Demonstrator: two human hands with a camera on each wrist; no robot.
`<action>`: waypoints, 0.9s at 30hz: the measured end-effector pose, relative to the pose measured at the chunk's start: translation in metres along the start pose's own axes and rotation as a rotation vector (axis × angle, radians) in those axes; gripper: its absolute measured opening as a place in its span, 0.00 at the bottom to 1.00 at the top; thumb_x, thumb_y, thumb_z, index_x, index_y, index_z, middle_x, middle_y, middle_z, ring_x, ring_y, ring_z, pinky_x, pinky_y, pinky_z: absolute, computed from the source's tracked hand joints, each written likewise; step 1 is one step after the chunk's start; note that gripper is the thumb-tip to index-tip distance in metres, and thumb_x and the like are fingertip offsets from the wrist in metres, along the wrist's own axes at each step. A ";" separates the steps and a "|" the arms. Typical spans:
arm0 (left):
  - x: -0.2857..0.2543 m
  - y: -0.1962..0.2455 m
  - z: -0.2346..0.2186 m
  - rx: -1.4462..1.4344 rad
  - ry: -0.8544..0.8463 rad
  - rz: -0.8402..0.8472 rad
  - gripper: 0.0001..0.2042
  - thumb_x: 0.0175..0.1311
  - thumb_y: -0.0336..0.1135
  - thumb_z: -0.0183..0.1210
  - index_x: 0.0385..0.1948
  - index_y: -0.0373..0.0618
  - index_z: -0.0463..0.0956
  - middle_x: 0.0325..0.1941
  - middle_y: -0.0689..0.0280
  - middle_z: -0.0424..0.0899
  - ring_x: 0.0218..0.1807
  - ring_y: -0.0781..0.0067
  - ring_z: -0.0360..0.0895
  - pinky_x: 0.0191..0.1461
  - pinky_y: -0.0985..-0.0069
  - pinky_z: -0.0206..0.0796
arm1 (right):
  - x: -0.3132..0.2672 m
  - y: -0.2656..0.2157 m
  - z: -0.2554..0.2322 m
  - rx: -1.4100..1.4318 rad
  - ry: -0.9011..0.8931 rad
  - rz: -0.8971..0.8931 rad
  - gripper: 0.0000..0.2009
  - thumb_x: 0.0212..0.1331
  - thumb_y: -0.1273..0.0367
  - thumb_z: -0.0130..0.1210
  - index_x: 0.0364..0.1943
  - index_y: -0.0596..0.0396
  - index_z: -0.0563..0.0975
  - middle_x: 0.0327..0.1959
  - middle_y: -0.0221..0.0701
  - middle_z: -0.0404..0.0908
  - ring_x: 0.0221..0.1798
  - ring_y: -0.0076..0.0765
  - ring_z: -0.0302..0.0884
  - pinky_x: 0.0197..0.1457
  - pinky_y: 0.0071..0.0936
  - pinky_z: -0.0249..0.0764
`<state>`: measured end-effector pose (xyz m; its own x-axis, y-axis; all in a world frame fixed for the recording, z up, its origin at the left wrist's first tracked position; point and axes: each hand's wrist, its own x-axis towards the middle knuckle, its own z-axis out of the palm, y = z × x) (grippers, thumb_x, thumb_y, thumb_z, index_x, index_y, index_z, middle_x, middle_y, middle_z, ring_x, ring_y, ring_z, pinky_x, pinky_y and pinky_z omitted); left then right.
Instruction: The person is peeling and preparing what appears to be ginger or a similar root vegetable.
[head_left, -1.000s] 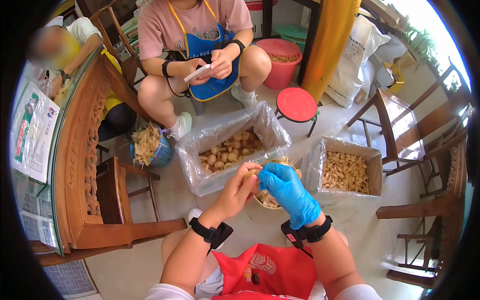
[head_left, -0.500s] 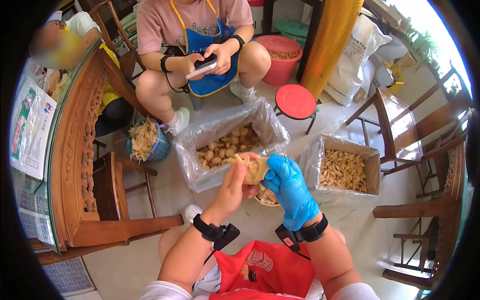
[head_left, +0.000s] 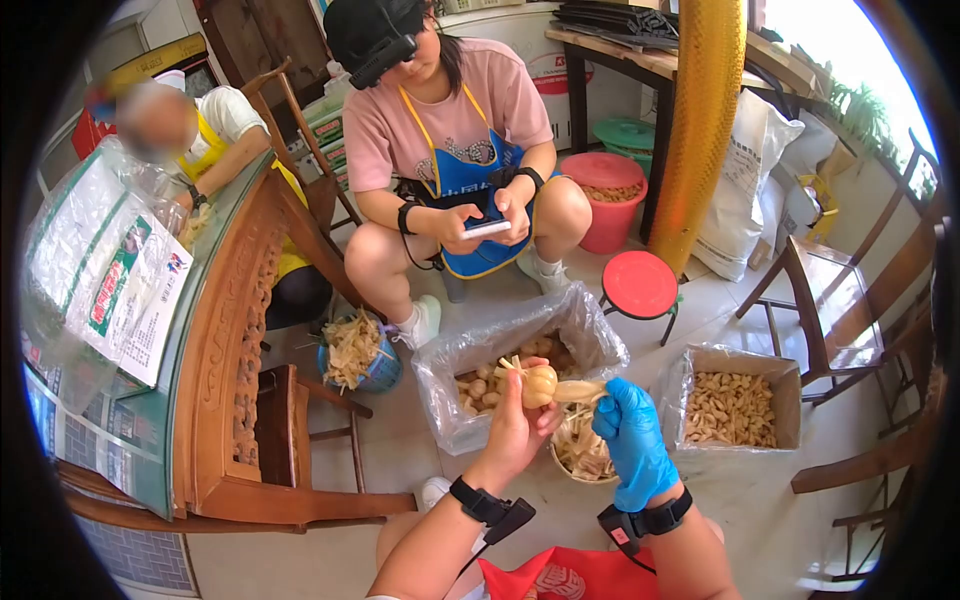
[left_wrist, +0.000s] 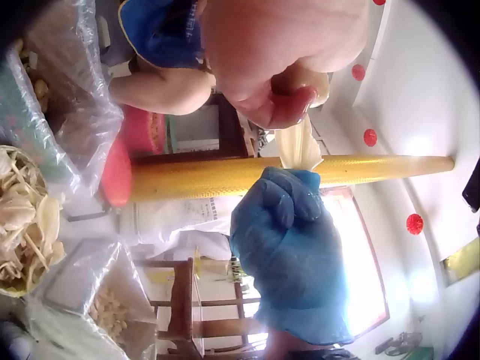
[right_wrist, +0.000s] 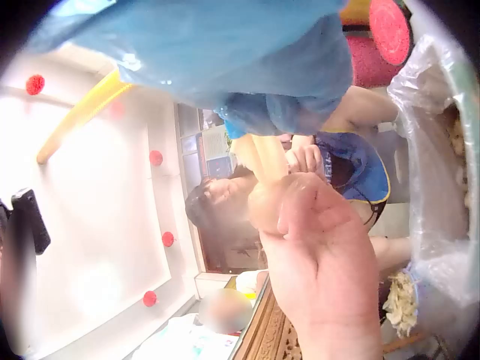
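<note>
My bare left hand point(head_left: 515, 430) grips a pale garlic bulb point(head_left: 539, 386) above the plastic-lined box of bulbs point(head_left: 455, 428). A strip of garlic skin point(head_left: 579, 391) stretches from the bulb's right side to my right hand point(head_left: 634, 445), which wears a blue glove and pinches the strip's far end. In the left wrist view, the pulled skin point(left_wrist: 298, 146) spans the gap between the bare fingers and the glove. The right wrist view shows the bulb point(right_wrist: 268, 206) in the left fingers, partly hidden by them. Below the hands sits a round basket point(head_left: 590, 480) of peeled skins.
On the right stands a plastic-lined box point(head_left: 787, 425) of loose cloves. A blue bucket point(head_left: 378, 372) of skins is beside the carved wooden table point(head_left: 225, 400). A red stool point(head_left: 640, 284) stands beyond the boxes. Across from me a seated person point(head_left: 470, 150) holds a phone point(head_left: 487, 229).
My hands have drawn apart, the gloved one pulling a strip of skin out to the right from the garlic bulb. The head view has tilted up, showing more of the person opposite.
</note>
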<state>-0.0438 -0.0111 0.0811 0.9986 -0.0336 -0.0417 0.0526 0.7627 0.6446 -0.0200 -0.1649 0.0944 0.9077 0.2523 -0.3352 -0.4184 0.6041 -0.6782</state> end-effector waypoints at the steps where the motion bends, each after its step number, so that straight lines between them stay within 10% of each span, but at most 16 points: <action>1: 0.001 0.000 -0.002 0.010 -0.003 0.005 0.20 0.71 0.55 0.36 0.51 0.52 0.63 0.27 0.70 0.68 0.21 0.84 0.58 0.24 0.85 0.52 | 0.000 -0.002 -0.002 0.007 -0.008 -0.003 0.11 0.61 0.65 0.51 0.21 0.48 0.70 0.15 0.22 0.64 0.17 0.19 0.54 0.21 0.19 0.54; 11: -0.004 -0.017 -0.020 0.585 0.155 0.021 0.20 0.59 0.30 0.61 0.45 0.46 0.57 0.38 0.63 0.75 0.31 0.77 0.74 0.34 0.79 0.70 | -0.006 0.003 -0.032 -1.195 0.152 -0.342 0.11 0.56 0.66 0.50 0.25 0.61 0.76 0.18 0.31 0.74 0.23 0.23 0.68 0.27 0.26 0.67; 13: -0.002 -0.015 -0.019 0.565 0.211 0.035 0.21 0.56 0.28 0.63 0.47 0.46 0.60 0.39 0.65 0.76 0.33 0.78 0.74 0.35 0.78 0.71 | -0.002 -0.009 -0.011 -1.260 0.133 -0.235 0.11 0.54 0.66 0.50 0.28 0.61 0.76 0.26 0.49 0.76 0.31 0.53 0.76 0.36 0.41 0.70; 14: -0.003 -0.020 -0.020 0.579 0.209 -0.007 0.22 0.55 0.28 0.63 0.48 0.47 0.61 0.40 0.67 0.75 0.35 0.78 0.74 0.37 0.79 0.71 | -0.005 -0.012 -0.013 -1.441 0.060 -0.280 0.10 0.55 0.65 0.49 0.31 0.60 0.75 0.26 0.46 0.78 0.33 0.52 0.77 0.37 0.42 0.71; 27: -0.006 -0.015 -0.034 0.915 0.042 -0.068 0.29 0.49 0.21 0.64 0.54 0.46 0.61 0.43 0.67 0.77 0.44 0.76 0.75 0.48 0.79 0.68 | 0.005 -0.011 -0.010 -1.380 -0.263 -0.675 0.18 0.48 0.72 0.60 0.47 0.48 0.76 0.42 0.35 0.77 0.40 0.44 0.77 0.41 0.34 0.74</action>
<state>-0.0513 0.0000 0.0460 0.9927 -0.0223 -0.1183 0.1171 -0.0489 0.9919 -0.0114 -0.1781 0.0941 0.8507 0.4398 0.2878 0.4844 -0.4436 -0.7541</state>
